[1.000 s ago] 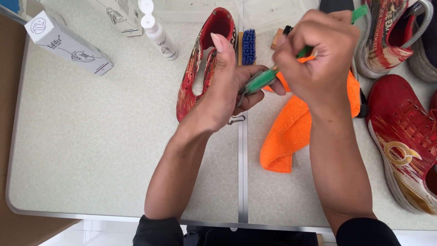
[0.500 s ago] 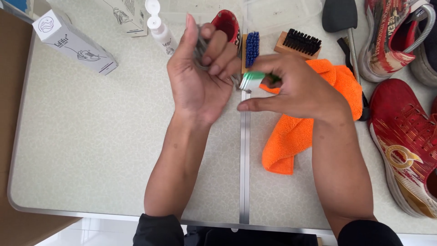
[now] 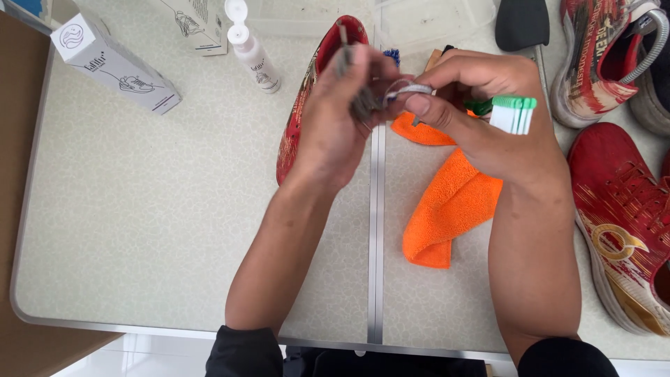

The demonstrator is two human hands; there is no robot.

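Both hands were up over the table's centre seam, working something small between them. Left hand was pinched on a grey, blurred bundle, probably a lace, too smeared to confirm. Right hand was closed round a green-and-white brush, its head sticking out past the knuckles, while the thumb and forefinger also nipped a thin pale loop running to the bundle. Red shoe lay on its side just behind the left hand, not held. Orange cloth lay under and beside the right wrist. Judgement on progress: shoe was set down and the brush wasn't on it, so scrubbing looked not yet under way; the lace handling looked mid-step. Pump bottle stood upright, cap on, near two white boxes. More red shoes sat along the right edge, untouched.
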